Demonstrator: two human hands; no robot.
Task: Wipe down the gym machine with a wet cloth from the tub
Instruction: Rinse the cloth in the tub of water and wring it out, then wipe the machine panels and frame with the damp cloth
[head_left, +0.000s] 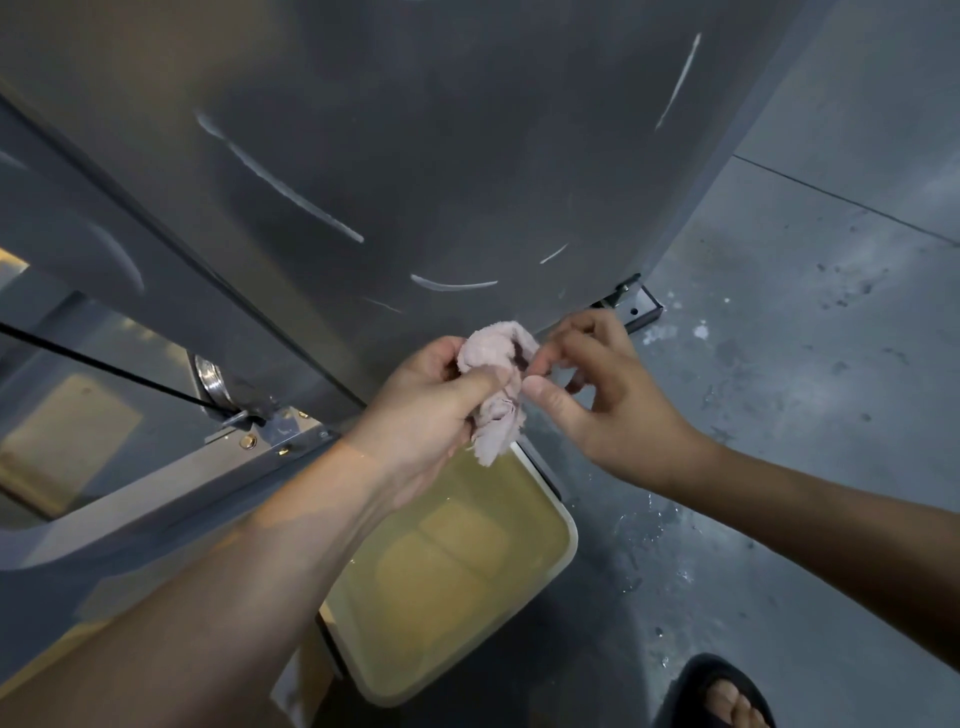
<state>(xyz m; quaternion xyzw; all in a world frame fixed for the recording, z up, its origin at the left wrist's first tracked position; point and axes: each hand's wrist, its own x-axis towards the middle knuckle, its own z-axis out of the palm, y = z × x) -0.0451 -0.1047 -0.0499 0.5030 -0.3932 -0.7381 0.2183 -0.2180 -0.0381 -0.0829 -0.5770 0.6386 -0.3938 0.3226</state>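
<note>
A bunched pale pink cloth (496, 384) hangs above the tub (569, 535), which is white-rimmed and full of yellowish water. My left hand (431, 410) grips the cloth with thumb and curled fingers. My right hand (602, 389) is right beside it, its thumb and fingertips touching the cloth's right edge with fingers bent. The gym machine's grey panel (415, 156), marked with pale scratches, fills the view behind both hands.
The machine's frame with bolts, a cable and a pulley (213, 379) lies at the left. A metal foot bracket (641, 306) sits on the grey, water-spotted floor (779, 364). My foot in a black sandal (727, 696) stands at the bottom right.
</note>
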